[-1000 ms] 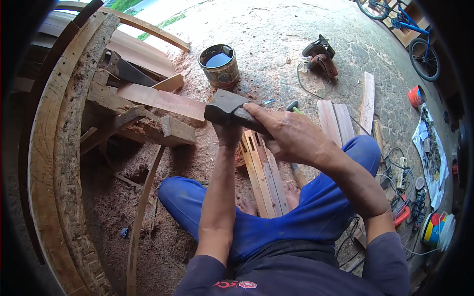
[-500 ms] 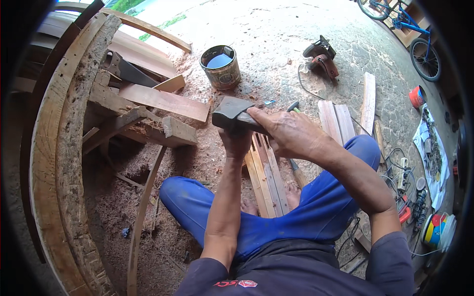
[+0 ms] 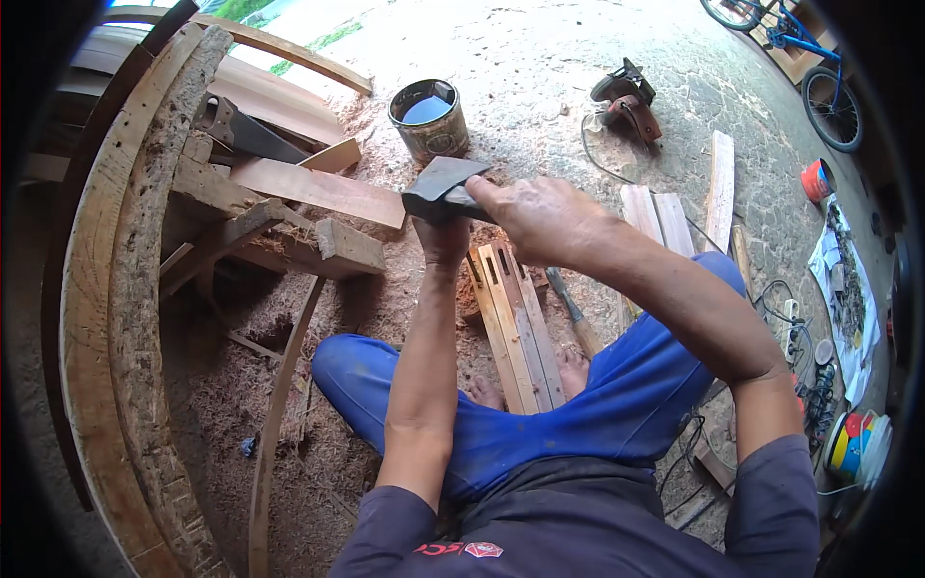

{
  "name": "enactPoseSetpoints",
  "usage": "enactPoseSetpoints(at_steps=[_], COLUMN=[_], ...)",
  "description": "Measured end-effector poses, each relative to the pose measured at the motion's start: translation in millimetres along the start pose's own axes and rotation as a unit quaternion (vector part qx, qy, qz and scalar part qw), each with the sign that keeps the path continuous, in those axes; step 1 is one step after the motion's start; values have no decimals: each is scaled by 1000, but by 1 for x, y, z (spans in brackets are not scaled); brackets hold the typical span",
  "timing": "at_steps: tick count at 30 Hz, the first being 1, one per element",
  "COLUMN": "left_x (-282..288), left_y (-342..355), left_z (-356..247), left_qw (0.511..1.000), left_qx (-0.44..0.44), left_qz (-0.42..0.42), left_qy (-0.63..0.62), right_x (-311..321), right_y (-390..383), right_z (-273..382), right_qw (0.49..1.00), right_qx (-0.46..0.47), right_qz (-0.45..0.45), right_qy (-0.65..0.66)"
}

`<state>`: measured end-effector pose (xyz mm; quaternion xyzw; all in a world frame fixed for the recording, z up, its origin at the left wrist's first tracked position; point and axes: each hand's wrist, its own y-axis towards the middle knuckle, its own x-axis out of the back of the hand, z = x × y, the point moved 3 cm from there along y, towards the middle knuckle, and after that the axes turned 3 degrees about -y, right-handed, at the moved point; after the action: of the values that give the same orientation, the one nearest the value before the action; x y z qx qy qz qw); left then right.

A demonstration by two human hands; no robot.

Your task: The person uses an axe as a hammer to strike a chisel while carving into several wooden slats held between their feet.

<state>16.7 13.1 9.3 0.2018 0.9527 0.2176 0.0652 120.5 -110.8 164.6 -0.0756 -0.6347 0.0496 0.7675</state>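
Observation:
A hammer with a blocky dark head [image 3: 453,177] is raised in front of me. My right hand [image 3: 544,220] is closed round its short handle, close up to the head. Just under the head is my left hand [image 3: 443,241], closed, its fingers and whatever they grip mostly hidden by the hammer. Below both hands, slotted wooden strips [image 3: 515,332] lie side by side on the ground between my feet. Beside their right edge rests a chisel-like tool [image 3: 584,335] with a wooden handle.
A paint-stained bucket [image 3: 434,135] of liquid stands ahead. Left are a heavy timber frame [image 3: 135,289], a handsaw [image 3: 246,133] and boards [image 3: 323,190]. A corded power tool [image 3: 631,106], planks [image 3: 674,223], tangled cables [image 3: 771,303] and a blue bicycle [image 3: 833,96] are at right.
Both hands and the hammer have shifted slightly farther away from me. More of the slotted strips' far ends now shows beneath them.

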Motion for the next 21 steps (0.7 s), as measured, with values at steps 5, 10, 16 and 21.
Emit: enactPoseSetpoints(at_steps=[5,10,16,21], left_x=[-10,10,3,-21], left_y=[-27,44,16,-25], left_z=[-37,23,5,-31], left_qw=[968,971,983,992], left_qx=[-174,194,137,-44], left_qz=[-22,-17,17,-118], left_qy=[177,-135,-123,-12], right_x=[-12,64,50,-11], right_y=[-33,-22,7,-16], right_z=[-9,10,0,-19], right_qw=[993,966,981,991], right_qx=[-11,61,-13,-14], right_qz=[-9,-176,-152,-31], right_qy=[118,181,117,126])
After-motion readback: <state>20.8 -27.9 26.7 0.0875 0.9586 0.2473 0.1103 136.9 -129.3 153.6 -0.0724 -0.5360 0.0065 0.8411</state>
